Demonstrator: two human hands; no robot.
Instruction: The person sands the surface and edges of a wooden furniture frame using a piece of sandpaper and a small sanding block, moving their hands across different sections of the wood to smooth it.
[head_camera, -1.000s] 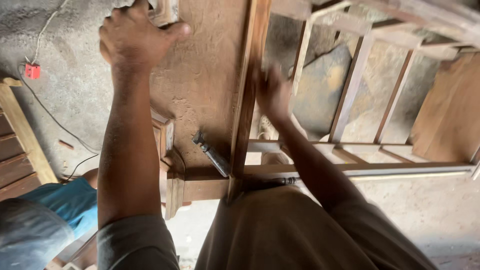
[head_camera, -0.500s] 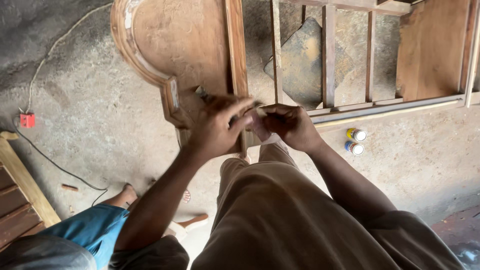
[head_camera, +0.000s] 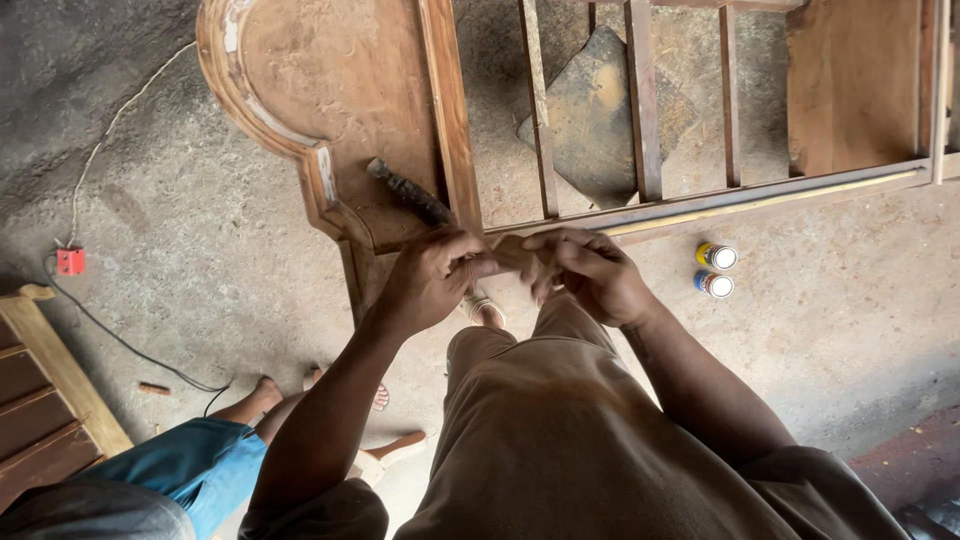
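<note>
Brown and small, a piece of sandpaper (head_camera: 512, 252) is pinched between the left hand (head_camera: 430, 275) and the right hand (head_camera: 590, 272), fingers of both curled tight on it, above the knees. Just beyond lies a wooden frame (head_camera: 450, 120) on concrete, a hammer (head_camera: 410, 195) resting on it. Two small cans (head_camera: 715, 270) stand near the right hand.

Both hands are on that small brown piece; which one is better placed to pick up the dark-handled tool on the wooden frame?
Probably the left hand: the tool lies just beyond its knuckles; the right hand is farther off.
</note>
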